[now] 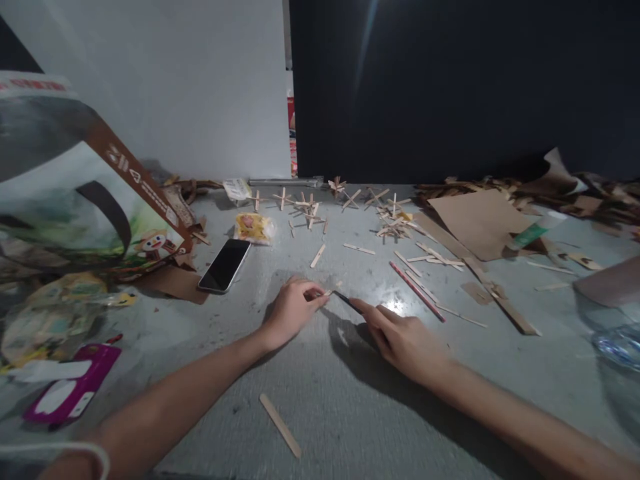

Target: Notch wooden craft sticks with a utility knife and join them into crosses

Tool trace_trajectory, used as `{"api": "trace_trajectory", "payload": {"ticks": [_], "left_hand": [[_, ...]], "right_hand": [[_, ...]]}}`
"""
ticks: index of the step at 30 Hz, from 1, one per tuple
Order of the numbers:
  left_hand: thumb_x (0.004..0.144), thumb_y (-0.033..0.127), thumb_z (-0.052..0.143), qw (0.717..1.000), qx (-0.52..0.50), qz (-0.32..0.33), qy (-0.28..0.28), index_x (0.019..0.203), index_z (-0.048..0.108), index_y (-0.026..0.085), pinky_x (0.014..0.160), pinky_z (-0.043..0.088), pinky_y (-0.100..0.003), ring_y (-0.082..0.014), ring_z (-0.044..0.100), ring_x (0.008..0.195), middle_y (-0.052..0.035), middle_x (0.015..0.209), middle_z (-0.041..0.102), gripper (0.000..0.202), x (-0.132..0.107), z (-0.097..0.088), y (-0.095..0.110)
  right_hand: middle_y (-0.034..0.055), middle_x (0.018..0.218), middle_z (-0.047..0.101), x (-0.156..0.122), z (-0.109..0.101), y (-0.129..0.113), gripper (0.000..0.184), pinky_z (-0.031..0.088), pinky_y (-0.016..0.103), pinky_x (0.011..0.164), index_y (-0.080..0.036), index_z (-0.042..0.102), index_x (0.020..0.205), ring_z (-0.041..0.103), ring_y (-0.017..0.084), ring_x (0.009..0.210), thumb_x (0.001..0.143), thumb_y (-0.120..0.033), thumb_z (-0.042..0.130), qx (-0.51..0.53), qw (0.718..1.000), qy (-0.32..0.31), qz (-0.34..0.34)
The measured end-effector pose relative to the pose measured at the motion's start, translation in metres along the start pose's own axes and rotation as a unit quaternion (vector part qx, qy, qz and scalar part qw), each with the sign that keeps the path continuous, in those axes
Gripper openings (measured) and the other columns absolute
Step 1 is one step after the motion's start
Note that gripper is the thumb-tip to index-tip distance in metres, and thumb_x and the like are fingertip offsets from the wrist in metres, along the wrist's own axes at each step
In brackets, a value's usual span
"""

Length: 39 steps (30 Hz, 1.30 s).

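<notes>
My left hand (296, 308) is closed in a pinch at the middle of the grey table, with the end of a small wooden stick (328, 293) between thumb and fingers. Most of that stick is hidden by the fingers. Coming from the right, my right hand (397, 333) grips a slim black craft knife (345, 299), index finger laid along it. The knife's tip points left and reaches the stick beside my left fingertips; whether it touches cannot be made out. A flat wooden stick (280, 425) lies on the table between my forearms.
Behind my hands lie crossed wooden sticks (311, 212), loose sticks and a red pencil (417, 291). To the left are a phone (225, 265), a yellow packet (253, 228), a purple case (75, 383) and a large printed bag (90, 200). Cardboard (483, 223) lies right.
</notes>
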<state>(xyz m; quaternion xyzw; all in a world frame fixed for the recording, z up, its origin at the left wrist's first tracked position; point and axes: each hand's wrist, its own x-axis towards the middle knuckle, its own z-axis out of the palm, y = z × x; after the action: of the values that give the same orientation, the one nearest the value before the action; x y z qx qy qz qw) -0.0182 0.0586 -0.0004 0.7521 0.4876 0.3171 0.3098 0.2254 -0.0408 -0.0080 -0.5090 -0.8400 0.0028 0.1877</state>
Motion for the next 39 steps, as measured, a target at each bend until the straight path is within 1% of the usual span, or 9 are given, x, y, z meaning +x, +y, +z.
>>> {"api": "trace_trajectory", "payload": {"ticks": [2, 7, 12, 19, 24, 32, 34, 37, 39], "left_hand": [[0.085, 0.018, 0.086, 1.000, 0.003, -0.007, -0.002, 0.086, 0.083, 0.022, 0.082, 0.053, -0.033, -0.0225, 0.070, 0.084, -0.0039, 0.083, 0.076, 0.005, -0.001, 0.001, 0.000], [0.086, 0.016, 0.086, 1.000, 0.016, 0.009, 0.000, 0.080, 0.081, 0.021, 0.085, 0.054, -0.034, -0.0243, 0.071, 0.091, -0.0044, 0.081, 0.077, 0.010, -0.002, 0.001, 0.002], [0.086, 0.013, 0.085, 0.999, 0.030, 0.017, -0.005, 0.076, 0.080, 0.021, 0.085, 0.053, -0.035, -0.0247, 0.071, 0.092, -0.0046, 0.080, 0.078, 0.014, -0.001, 0.001, 0.003], [0.086, 0.014, 0.085, 0.999, 0.034, 0.023, -0.005, 0.075, 0.079, 0.022, 0.084, 0.053, -0.035, -0.0242, 0.071, 0.090, -0.0038, 0.080, 0.077, 0.014, 0.000, 0.001, 0.002], [0.088, 0.015, 0.083, 0.999, 0.032, 0.027, -0.004, 0.076, 0.078, 0.022, 0.085, 0.052, -0.035, -0.0239, 0.070, 0.090, -0.0029, 0.081, 0.076, 0.014, -0.001, 0.002, 0.000], [0.088, 0.016, 0.083, 0.997, 0.051, 0.057, -0.007, 0.071, 0.077, 0.022, 0.084, 0.051, -0.035, -0.0231, 0.068, 0.089, -0.0030, 0.078, 0.073, 0.020, 0.002, 0.005, -0.006], [0.088, 0.015, 0.083, 0.997, 0.044, 0.055, -0.012, 0.072, 0.078, 0.022, 0.084, 0.051, -0.035, -0.0226, 0.068, 0.087, -0.0028, 0.078, 0.074, 0.018, 0.003, 0.004, -0.007], [0.087, 0.015, 0.085, 0.998, 0.033, 0.040, -0.018, 0.082, 0.082, 0.022, 0.081, 0.052, -0.034, -0.0212, 0.068, 0.082, -0.0028, 0.082, 0.075, 0.009, 0.005, 0.002, -0.007], [0.087, 0.015, 0.085, 0.998, 0.034, 0.037, -0.028, 0.087, 0.084, 0.022, 0.080, 0.052, -0.033, -0.0209, 0.068, 0.081, -0.0031, 0.083, 0.076, 0.007, 0.006, 0.001, -0.006]], "right_hand": [[0.0074, 0.097, 0.080, 0.001, 0.000, -0.001, 0.050, 0.042, 0.023, 0.053, -0.022, 0.055, 0.158, 0.072, 0.015, 0.058, 0.110, -0.018, 0.043, -0.011, 1.000, -0.014, -0.001], [0.0049, 0.086, 0.078, 0.002, 0.002, -0.002, 0.050, 0.035, 0.024, 0.052, -0.021, 0.057, 0.158, 0.068, 0.014, 0.056, 0.111, -0.019, 0.042, -0.028, 0.999, -0.017, -0.006], [0.0056, 0.088, 0.078, 0.003, 0.004, -0.003, 0.051, 0.035, 0.025, 0.053, -0.022, 0.057, 0.159, 0.067, 0.014, 0.056, 0.110, -0.018, 0.042, -0.040, 0.999, -0.026, -0.001], [0.0067, 0.090, 0.079, 0.004, 0.004, -0.003, 0.051, 0.036, 0.026, 0.055, -0.021, 0.057, 0.160, 0.069, 0.015, 0.058, 0.111, -0.019, 0.043, -0.053, 0.998, -0.046, 0.007], [0.0069, 0.091, 0.079, 0.005, 0.007, -0.003, 0.052, 0.034, 0.027, 0.054, -0.022, 0.055, 0.162, 0.069, 0.015, 0.058, 0.111, -0.020, 0.044, -0.087, 0.994, -0.067, 0.008], [0.0064, 0.094, 0.077, 0.006, 0.008, -0.006, 0.055, 0.030, 0.028, 0.053, -0.024, 0.053, 0.163, 0.067, 0.013, 0.057, 0.109, -0.017, 0.046, -0.112, 0.989, -0.095, 0.017], [0.0062, 0.094, 0.077, 0.006, 0.009, -0.006, 0.055, 0.028, 0.027, 0.053, -0.025, 0.053, 0.163, 0.065, 0.013, 0.056, 0.109, -0.017, 0.046, -0.112, 0.989, -0.092, 0.016], [0.0059, 0.093, 0.076, 0.006, 0.012, -0.005, 0.055, 0.027, 0.028, 0.053, -0.025, 0.052, 0.163, 0.062, 0.012, 0.055, 0.109, -0.017, 0.046, -0.111, 0.990, -0.086, 0.013], [0.0057, 0.092, 0.075, 0.005, 0.014, -0.004, 0.056, 0.027, 0.028, 0.053, -0.024, 0.052, 0.163, 0.061, 0.012, 0.055, 0.108, -0.017, 0.047, -0.111, 0.990, -0.087, 0.015]]}}
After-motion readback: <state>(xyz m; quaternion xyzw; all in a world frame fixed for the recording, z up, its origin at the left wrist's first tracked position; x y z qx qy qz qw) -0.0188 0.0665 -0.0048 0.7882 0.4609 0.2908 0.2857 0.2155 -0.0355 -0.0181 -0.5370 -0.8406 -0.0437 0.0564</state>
